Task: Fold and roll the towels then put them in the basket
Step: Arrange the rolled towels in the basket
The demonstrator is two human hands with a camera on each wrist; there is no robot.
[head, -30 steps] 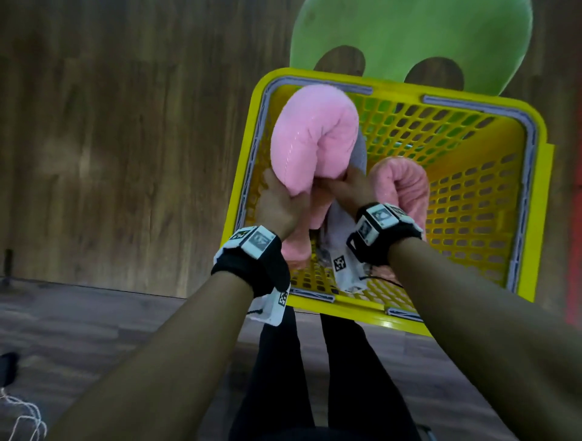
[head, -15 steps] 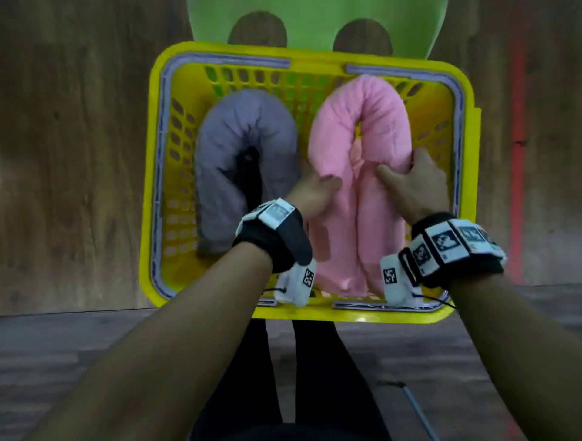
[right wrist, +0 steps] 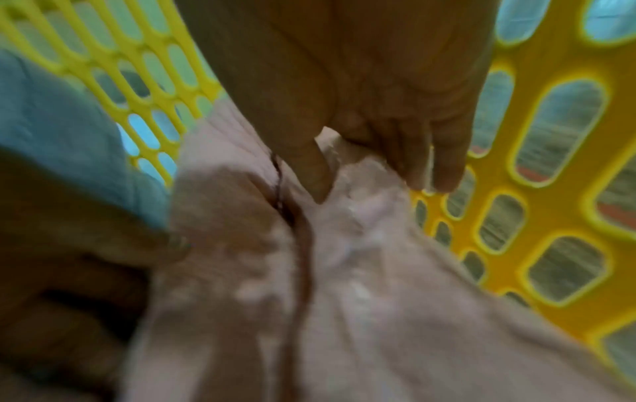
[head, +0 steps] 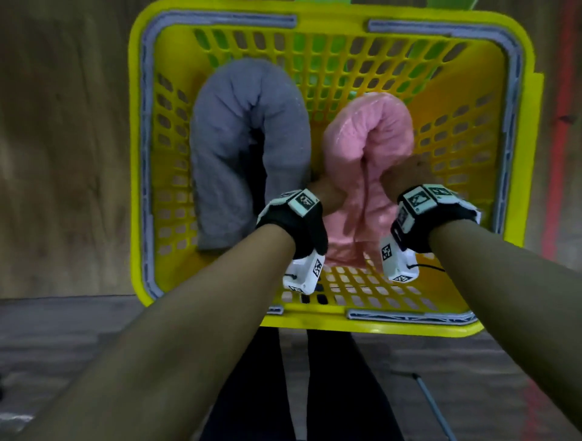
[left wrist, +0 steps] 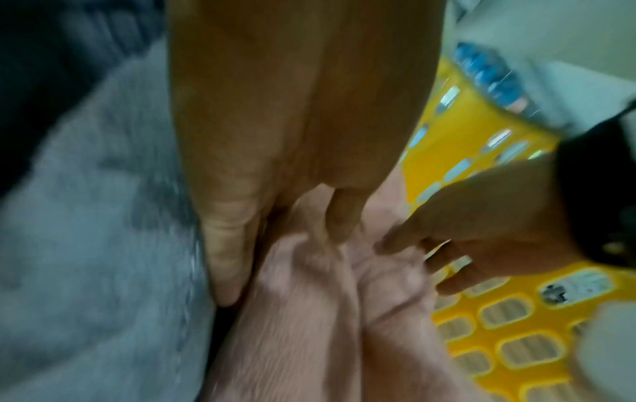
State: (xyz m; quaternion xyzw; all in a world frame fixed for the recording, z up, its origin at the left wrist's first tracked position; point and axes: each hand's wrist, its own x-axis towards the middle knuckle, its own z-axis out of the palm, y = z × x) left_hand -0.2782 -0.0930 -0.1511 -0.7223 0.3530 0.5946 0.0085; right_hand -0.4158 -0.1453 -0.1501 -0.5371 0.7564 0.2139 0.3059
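Observation:
A yellow mesh basket (head: pixel 138 157) holds two rolled towels, each bent into a U. The grey towel (head: pixel 226 141) lies in its left half, the pink towel (head: pixel 368 132) in its right half. Both hands are down inside the basket on the pink towel. My left hand (head: pixel 327 193) grips its left leg, with the thumb wedged against the grey towel (left wrist: pixel 86 244). My right hand (head: pixel 406 176) pinches a fold of its right leg between thumb and fingers (right wrist: pixel 371 187). The wrist views are blurred.
The basket stands on a brown wooden floor (head: pixel 63 157). A green shape (head: pixel 450 2) shows just beyond its far rim. A red stripe (head: pixel 563 126) runs along the floor at the right. My dark trouser legs (head: pixel 315 393) are below the near rim.
A second ago the pink towel was held over the grey one. It now sits lower in the right half, and both hands have gone down with it. The view has moved closer.

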